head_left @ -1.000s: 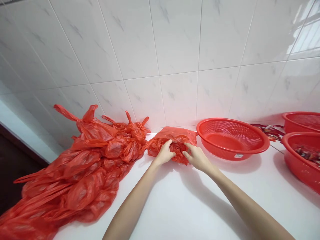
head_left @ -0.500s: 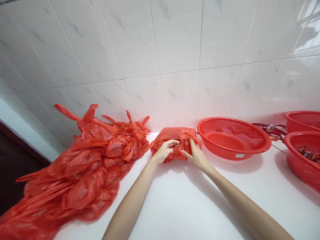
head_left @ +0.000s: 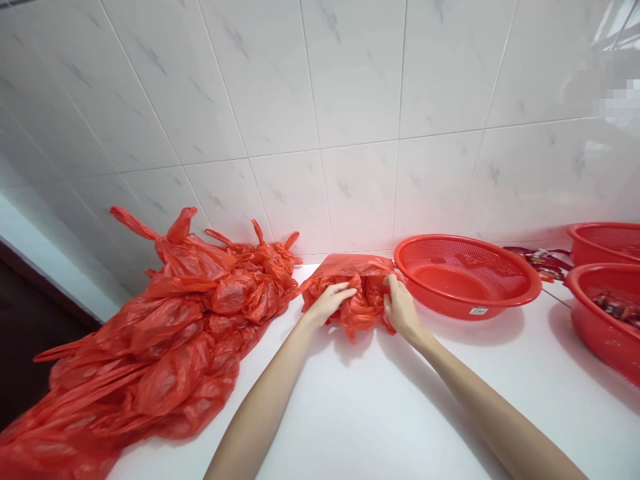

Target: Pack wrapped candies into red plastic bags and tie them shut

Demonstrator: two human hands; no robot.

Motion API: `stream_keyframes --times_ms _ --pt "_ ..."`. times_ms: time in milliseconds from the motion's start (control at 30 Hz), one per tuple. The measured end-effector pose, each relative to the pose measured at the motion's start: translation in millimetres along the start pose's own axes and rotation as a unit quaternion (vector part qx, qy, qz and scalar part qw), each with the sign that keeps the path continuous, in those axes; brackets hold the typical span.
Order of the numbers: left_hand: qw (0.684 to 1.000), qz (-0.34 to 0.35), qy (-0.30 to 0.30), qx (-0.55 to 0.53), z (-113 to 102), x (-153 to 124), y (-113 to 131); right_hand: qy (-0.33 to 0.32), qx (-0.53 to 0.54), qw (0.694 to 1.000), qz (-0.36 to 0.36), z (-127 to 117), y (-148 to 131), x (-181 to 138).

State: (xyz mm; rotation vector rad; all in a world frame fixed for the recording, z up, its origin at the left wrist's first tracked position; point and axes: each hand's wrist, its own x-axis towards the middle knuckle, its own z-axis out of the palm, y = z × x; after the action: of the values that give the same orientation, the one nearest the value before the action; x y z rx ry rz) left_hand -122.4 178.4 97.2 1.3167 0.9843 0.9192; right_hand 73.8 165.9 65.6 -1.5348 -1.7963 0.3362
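Note:
A crumpled red plastic bag point(head_left: 363, 310) lies at the middle of the white table, close to the tiled wall, with its loose part bulging toward me. Behind it a flatter sheet of red plastic point(head_left: 353, 265) stretches toward the wall. My left hand point(head_left: 327, 303) pinches the bag from its left side, thumb and fingers close together. On the opposite side my right hand point(head_left: 401, 309) is closed on the bag's right edge, its fingertips partly hidden by the plastic. Whatever may be inside the bag does not show.
Many knotted red bags point(head_left: 190, 333) are heaped along the left. To the right stands a red plastic basket point(head_left: 467, 310) with perforated sides. Farther right are another basket with small packets point(head_left: 620, 308), one more basket point(head_left: 610, 240) behind it, and loose packets point(head_left: 543, 263) by the wall.
The front of the bag has been pulled out toward me and hangs lower. My right hand has shifted slightly right and its fingers have closed. My left hand has barely moved.

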Motion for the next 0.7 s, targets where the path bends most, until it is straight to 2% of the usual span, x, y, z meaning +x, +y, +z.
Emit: stream_keyframes --times_ms 133,233,367,467,533,600,667,700 --pt "0.992 0.041 0.043 -0.115 -9.8 0.2 15.0 0.003 -0.036 0.999 0.026 -2.2 5.8 2.1" --pt "0.969 0.090 0.101 -0.207 -18.2 -2.0 28.9 0.004 -0.053 0.998 0.037 -2.7 6.2 4.9" --pt "0.969 0.097 0.154 -0.169 -22.1 -5.0 38.7 0.014 -0.064 0.997 0.042 -8.7 -4.4 3.6" --pt "0.977 0.093 0.156 -0.115 -18.4 -5.9 35.4 0.045 -0.067 0.996 0.039 -15.5 -18.6 -3.5" --pt "0.980 0.094 0.152 -0.091 -15.6 -5.7 30.8 0.073 -0.061 0.995 0.013 -17.5 -27.2 -10.0" --pt "0.978 0.097 0.158 -0.095 -14.2 -5.1 27.7 0.080 -0.043 0.994 -0.058 -15.2 -31.8 -15.5" --pt "0.972 0.102 0.171 -0.122 -14.7 -5.2 29.0 0.040 -0.015 0.992 -0.120 -8.1 -30.9 -17.7" --pt "0.969 0.107 0.176 -0.137 -15.6 -6.0 31.7 0.010 -0.003 0.992 -0.128 -3.1 -28.1 -17.0"
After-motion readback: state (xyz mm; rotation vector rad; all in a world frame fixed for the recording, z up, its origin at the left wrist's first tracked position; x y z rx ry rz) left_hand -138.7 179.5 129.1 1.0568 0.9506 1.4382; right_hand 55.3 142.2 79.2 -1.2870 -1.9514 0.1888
